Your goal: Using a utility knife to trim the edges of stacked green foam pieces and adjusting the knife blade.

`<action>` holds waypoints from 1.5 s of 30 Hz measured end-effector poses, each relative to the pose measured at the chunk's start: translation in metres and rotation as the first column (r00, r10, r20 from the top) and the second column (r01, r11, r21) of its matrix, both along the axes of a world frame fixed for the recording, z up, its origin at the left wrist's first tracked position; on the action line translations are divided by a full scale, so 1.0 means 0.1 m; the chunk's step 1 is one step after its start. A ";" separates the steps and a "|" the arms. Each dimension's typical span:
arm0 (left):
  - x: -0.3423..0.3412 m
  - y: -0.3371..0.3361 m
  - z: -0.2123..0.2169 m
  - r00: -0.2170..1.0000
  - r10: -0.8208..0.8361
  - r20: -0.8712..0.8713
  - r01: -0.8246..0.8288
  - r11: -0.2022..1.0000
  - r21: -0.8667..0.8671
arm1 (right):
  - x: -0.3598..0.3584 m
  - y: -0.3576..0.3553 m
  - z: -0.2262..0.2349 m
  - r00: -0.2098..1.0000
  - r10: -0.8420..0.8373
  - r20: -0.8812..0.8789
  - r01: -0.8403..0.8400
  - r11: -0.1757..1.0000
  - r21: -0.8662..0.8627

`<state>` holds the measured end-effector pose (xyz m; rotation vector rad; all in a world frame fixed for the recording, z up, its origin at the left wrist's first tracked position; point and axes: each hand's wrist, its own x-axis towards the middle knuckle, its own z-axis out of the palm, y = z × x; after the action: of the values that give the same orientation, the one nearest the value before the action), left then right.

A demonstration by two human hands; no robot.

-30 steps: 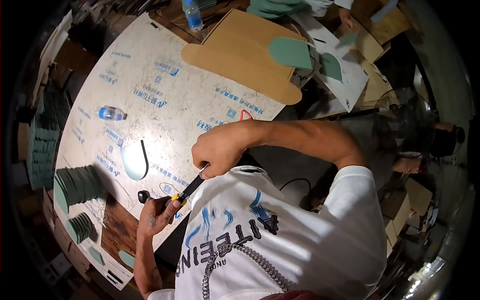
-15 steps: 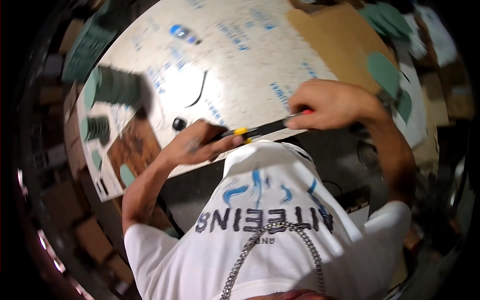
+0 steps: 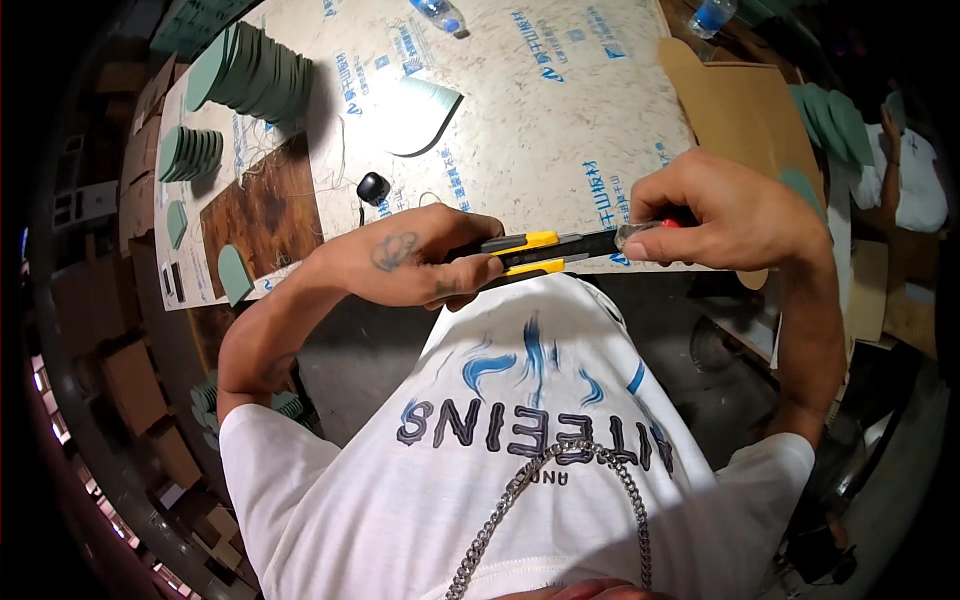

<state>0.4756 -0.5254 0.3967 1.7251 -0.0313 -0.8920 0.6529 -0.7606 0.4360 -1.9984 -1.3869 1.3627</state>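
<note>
My left hand [image 3: 430, 255] is closed around a pair of yellow-and-black utility knives, one upper knife [image 3: 528, 241] and one lower knife [image 3: 535, 269], their metal ends pointing right. A flat black strip [image 3: 600, 244] runs between them toward my right hand [image 3: 725, 210]. That hand is closed in a pinch on a small item with a red part [image 3: 680, 216] and a greyish end; its kind is mostly hidden by the fingers. Both hands are over the table's near edge, just above my white shirt. Beyond them, a rounded pale green piece [image 3: 425, 112] lies in bright light.
On the printed table [image 3: 520, 130] stand a tall stack of green pieces [image 3: 262, 80] and a shorter stack [image 3: 190, 153]. A small black object [image 3: 373, 188], a bottle [image 3: 437, 14] and brown cardboard [image 3: 725, 105] lie farther out. Another person [image 3: 912, 175] is at the far right.
The view has shifted, so the table's things sit elsewhere in the picture. Both hands keep their holds; the two knives and the strip now show more clearly.
</note>
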 end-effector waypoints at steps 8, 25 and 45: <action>-0.11 0.09 -0.04 0.996 0.006 0.084 0.004 0.992 -0.129 | 0.00 0.22 0.00 0.993 0.094 -0.064 -0.094 0.996 0.011; -0.24 0.22 0.00 0.989 0.108 0.103 -0.089 0.980 -0.176 | 0.18 0.06 0.23 0.993 0.053 -0.101 -0.050 0.998 0.035; -0.27 0.15 0.07 0.976 0.020 0.217 -0.005 0.998 -0.066 | 0.05 0.01 0.39 0.995 0.016 0.096 -0.024 0.997 0.077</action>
<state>0.4486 -0.5104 0.4036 1.7529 -0.1931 -0.6815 0.6575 -0.7593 0.4751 -2.0270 -1.4824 1.2156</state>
